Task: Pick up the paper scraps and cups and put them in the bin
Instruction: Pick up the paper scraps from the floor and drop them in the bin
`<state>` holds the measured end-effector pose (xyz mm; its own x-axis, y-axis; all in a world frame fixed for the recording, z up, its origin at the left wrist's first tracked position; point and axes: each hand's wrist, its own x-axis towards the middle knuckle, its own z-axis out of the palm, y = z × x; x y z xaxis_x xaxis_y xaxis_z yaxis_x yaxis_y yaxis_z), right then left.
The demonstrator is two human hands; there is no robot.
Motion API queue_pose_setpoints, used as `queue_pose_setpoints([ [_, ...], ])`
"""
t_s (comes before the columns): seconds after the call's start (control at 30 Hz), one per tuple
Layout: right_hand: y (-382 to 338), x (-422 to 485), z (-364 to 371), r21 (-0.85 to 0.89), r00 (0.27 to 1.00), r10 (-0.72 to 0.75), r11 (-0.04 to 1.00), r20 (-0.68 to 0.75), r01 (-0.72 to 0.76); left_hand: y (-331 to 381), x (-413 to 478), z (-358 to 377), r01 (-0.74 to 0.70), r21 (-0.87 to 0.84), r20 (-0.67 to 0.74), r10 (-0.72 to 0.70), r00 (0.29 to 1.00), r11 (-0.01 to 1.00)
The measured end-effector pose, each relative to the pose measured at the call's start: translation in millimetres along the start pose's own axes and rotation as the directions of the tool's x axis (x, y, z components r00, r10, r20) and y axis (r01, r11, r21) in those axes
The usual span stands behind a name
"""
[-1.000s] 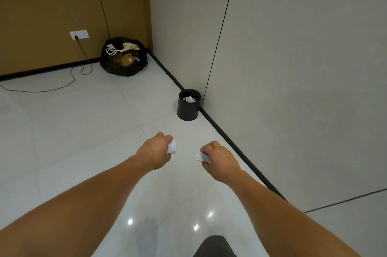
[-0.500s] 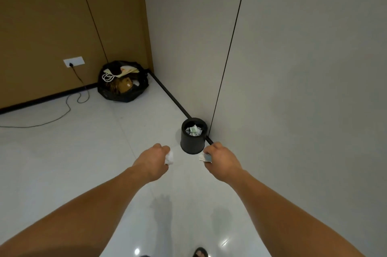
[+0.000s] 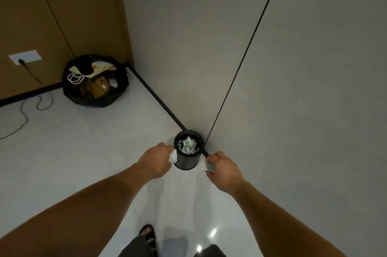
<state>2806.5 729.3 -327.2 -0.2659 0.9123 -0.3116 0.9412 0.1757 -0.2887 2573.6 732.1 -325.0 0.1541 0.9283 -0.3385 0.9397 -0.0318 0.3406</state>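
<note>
A small black round bin [image 3: 187, 163] stands on the floor against the grey wall, with crumpled paper [image 3: 187, 145] inside it. My left hand [image 3: 154, 160] is closed on a white crumpled paper scrap [image 3: 173, 156], just left of the bin's rim. My right hand [image 3: 223, 169] is closed on a flat pale paper scrap [image 3: 207, 167], just right of the bin. Both hands sit at about the bin's height in the picture, one on each side.
A black rubbish bag [image 3: 95, 81] holding paper bags and brown packaging sits in the far corner. A wall socket [image 3: 25, 57] with a black cable [image 3: 31, 101] trailing over the white tiled floor is at far left. My sandalled foot [image 3: 147, 233] is below.
I have stepped closer to the bin, which now lies between my two hands. Both hands kept their paper scraps and spread to either side of it.
</note>
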Motion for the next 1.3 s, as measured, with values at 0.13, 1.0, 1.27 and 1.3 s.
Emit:
queue_pose_setpoints([
  [0.13, -1, 50, -7, 0.044, 0.999, 0.040, 0.998, -0.013, -0.039, -9, 67, -20, -0.052, -0.002, 0.061, 0.052, 0.997, 0.999],
  [1.0, 192, 486, 332, -0.005, 0.979, 0.136, 0.991, 0.153, -0.137, -138, 518, 321, -0.268, 0.201, 0.219, 0.223, 0.950, 0.942],
  [1.27, 201, 500, 401, -0.018, 0.987, 0.089, 0.996, 0.134, -0.088, -173, 540, 387, -0.382, 0.323, 0.216, 0.325, 0.921, 0.866],
  [1.3, 200, 494, 400, -0.006, 0.984, 0.100, 0.995, 0.145, -0.100, -174, 540, 385, -0.388, 0.327, 0.227, 0.327, 0.917, 0.862],
])
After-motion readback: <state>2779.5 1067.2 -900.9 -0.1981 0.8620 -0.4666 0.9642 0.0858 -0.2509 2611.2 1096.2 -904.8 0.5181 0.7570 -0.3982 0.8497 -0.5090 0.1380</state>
